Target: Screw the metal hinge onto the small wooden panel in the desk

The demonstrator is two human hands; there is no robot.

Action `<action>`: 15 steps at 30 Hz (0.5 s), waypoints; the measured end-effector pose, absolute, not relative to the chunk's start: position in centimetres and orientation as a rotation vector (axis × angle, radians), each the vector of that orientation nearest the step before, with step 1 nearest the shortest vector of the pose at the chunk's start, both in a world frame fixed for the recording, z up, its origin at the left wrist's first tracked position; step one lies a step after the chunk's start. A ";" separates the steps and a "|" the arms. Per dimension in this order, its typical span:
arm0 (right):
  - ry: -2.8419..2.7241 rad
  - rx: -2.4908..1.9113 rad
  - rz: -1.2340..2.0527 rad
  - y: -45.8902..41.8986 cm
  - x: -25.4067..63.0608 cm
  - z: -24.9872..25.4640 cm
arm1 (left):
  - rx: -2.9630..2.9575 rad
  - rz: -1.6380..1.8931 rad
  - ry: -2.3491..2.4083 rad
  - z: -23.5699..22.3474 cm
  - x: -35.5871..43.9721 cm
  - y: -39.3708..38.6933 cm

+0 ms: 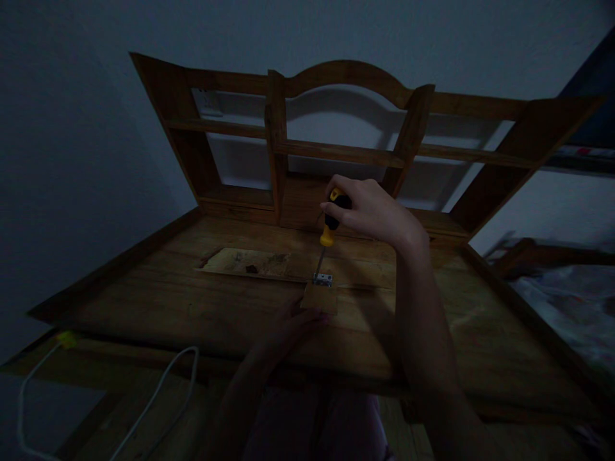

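Note:
A screwdriver (327,235) with a yellow and black handle is gripped near its top by my right hand (372,208). Its shaft slants down, and the tip meets the left side of a small metal hinge (323,279). The hinge sits at the far edge of a small wooden board (319,298) on the desktop. My left hand (293,326) holds this board from its near and left sides, fingers closed at its edge. Dim light hides the exact spot where the tip touches.
The wooden desktop (230,314) has a strip of peeled surface (245,261) left of the hinge. Behind it rises a wooden shelf unit (336,150) against the wall. A white cable (158,387) loops past the front left edge, near a yellow object (67,339).

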State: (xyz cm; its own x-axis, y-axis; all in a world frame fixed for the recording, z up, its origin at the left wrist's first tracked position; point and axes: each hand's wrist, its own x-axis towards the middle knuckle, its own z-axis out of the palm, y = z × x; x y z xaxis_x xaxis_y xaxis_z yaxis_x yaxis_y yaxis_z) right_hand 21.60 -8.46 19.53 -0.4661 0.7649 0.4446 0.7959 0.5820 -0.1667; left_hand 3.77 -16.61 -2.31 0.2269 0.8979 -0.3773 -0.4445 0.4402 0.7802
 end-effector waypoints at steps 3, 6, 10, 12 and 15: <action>-2.343 -1.239 -0.091 -8.4 21.4 19.4 | 0.565 1.015 0.934 -2.1 3.9 -16.7; -2.345 -1.258 -0.103 -8.4 21.4 19.3 | 0.541 1.001 0.940 -2.0 3.9 -16.7; -2.342 -1.260 -0.122 -8.3 21.4 19.3 | 0.590 0.985 0.966 -2.0 3.9 -16.6; -2.343 -1.270 -0.122 -8.3 21.3 19.3 | 0.586 0.977 0.981 -1.8 3.9 -16.7; -2.349 -1.275 -0.116 -8.3 21.2 19.3 | 0.528 0.978 0.963 -1.5 4.0 -16.8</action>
